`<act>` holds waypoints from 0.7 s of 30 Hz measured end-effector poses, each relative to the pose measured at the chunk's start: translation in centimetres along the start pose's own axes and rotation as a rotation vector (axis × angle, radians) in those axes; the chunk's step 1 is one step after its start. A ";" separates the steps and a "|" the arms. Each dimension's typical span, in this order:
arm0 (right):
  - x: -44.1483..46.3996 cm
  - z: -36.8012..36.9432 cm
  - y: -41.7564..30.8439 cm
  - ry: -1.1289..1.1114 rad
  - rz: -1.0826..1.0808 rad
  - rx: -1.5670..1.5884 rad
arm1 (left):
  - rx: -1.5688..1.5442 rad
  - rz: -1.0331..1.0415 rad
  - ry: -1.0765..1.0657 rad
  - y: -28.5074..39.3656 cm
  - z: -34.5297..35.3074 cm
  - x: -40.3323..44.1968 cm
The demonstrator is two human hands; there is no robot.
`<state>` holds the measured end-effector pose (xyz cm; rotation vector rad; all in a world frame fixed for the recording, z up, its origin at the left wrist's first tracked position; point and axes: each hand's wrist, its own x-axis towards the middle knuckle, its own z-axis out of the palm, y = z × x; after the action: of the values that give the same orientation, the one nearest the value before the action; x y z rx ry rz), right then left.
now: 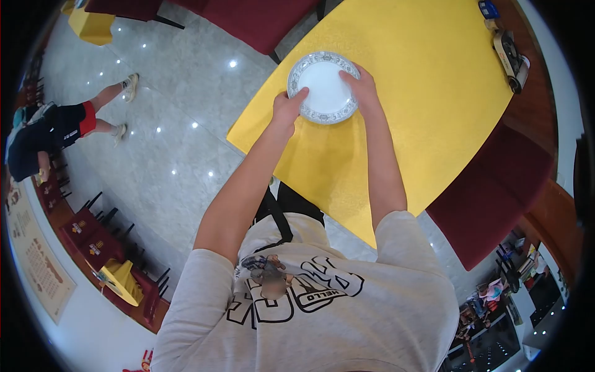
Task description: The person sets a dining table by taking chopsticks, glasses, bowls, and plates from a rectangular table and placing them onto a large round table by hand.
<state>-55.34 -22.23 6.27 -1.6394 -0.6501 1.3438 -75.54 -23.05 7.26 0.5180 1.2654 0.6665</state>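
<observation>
Between my two hands is a round white plate [324,88] with a grey patterned rim, held over the yellow table [427,80]. My left hand [289,109] grips its left lower rim, thumb lying on top. On the right side, my right hand [362,86] clasps the rim with its thumb reaching over the plate's face. The fingers under the plate are hidden. Whether it is a single plate or a stack, I cannot tell.
Dark red seats [496,186] stand right of the table, and another red chair [260,22] is at its upper left. A person [56,130] walks on the grey tiled floor [180,93] at left. Several small items, including a dark device [510,61], lie at the table's far right edge.
</observation>
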 end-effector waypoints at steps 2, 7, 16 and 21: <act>-1.5 -0.4 0.4 -0.068 0.079 0.096 | -0.126 -0.098 -0.036 -0.6 -0.1 -1.2; -6.6 -0.3 1.1 -0.006 0.224 0.194 | -0.213 -0.053 0.067 -2.4 -0.1 -5.0; -12.9 -0.1 2.1 -0.001 0.176 0.188 | -0.088 0.000 -0.090 -3.5 -3.1 -7.3; -13.5 -1.8 1.8 -0.305 0.105 0.000 | -0.294 0.070 -0.040 -5.2 -1.9 -12.5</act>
<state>-57.61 -34.87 11.22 -1.4986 -0.7488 1.6904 -78.49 -35.56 11.84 0.3318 1.0917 0.8804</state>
